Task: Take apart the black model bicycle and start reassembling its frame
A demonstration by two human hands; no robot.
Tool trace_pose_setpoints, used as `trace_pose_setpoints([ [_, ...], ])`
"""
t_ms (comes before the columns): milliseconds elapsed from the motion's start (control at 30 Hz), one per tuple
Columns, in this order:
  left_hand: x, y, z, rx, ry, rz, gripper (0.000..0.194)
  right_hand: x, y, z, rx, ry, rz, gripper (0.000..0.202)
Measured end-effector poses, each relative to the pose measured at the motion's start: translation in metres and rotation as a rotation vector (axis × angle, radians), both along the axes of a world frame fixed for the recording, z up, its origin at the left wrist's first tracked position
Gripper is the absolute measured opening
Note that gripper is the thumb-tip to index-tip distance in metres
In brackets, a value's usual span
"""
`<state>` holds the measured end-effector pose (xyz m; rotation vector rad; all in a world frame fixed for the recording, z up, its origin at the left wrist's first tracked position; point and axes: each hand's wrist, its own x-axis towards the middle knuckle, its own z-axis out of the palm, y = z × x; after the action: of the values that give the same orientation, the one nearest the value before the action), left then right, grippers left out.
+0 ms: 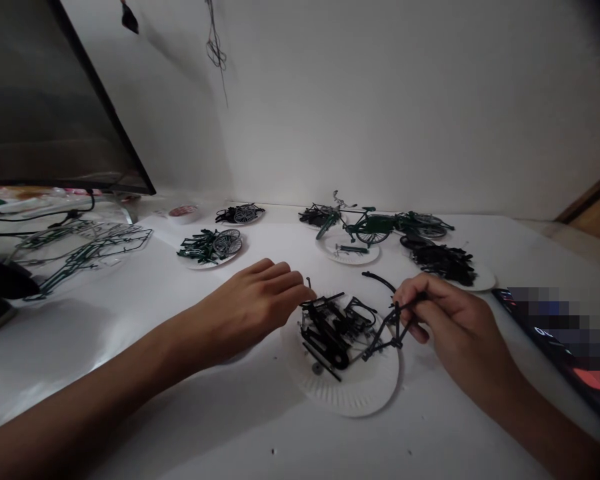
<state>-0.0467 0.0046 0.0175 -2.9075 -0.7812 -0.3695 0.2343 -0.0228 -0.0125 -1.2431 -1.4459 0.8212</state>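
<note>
Between my hands lies a white paper plate (360,403) heaped with small black model bicycle parts (330,340). My right hand (453,323) pinches a black model bicycle frame (394,327) above the plate's right rim. A thin curved black strip (379,279), like a mudguard, juts out from the same fingers. At the plate's far left edge, my left hand (270,293) is closed, its fingertips down against the parts. A thin black piece shows by those fingertips, but whether they grip it is hidden.
Behind stands an assembled green model bicycle (370,223). More plates carry green parts (213,247) and black parts (443,261). Green frames (93,250) lie at left under a monitor (55,100). A dark device (555,347) with a lit screen borders the right side.
</note>
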Motion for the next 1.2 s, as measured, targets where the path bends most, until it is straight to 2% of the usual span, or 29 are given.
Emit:
trace_pose_setpoints([
  [100, 0.002, -0.002, -0.001, -0.043, -0.077, 0.015, 0.032, 0.000, 0.000, -0.001, -0.001, 0.000, -0.002, 0.014],
  [200, 0.002, -0.004, -0.001, -0.162, -0.206, 0.032, 0.039, 0.000, 0.000, -0.001, -0.009, 0.003, -0.003, 0.014],
  [433, 0.007, -0.009, 0.004, -0.610, -0.599, 0.132, 0.011, -0.001, 0.000, -0.002, -0.024, 0.120, 0.058, 0.012],
  [633, 0.011, -0.011, 0.007, -0.970, -0.831, 0.047, 0.016, 0.001, 0.003, 0.000, -0.061, 0.308, -0.003, 0.012],
  [767, 0.013, -0.010, 0.006, -0.981, -0.953, 0.017, 0.010, 0.000, -0.004, 0.018, -0.066, 0.412, -0.074, 0.015],
  [867, 0.014, -0.009, 0.004, -1.000, -1.019, -0.012, 0.009, 0.007, -0.013, 0.030, -0.024, 0.412, -0.051, 0.019],
  [1033, 0.015, -0.008, 0.002, -1.132, -1.125, 0.006, 0.008, 0.036, -0.017, 0.029, -0.019, 0.349, -0.011, 0.019],
  [1100, 0.015, -0.010, 0.001, -1.113, -1.099, -0.005, 0.006, 0.045, -0.016, 0.028, -0.046, 0.322, -0.058, 0.020],
  [1200, 0.018, -0.019, 0.000, -1.019, -0.940, -0.059, 0.007, 0.050, -0.017, 0.029, -0.076, 0.296, -0.126, 0.024],
])
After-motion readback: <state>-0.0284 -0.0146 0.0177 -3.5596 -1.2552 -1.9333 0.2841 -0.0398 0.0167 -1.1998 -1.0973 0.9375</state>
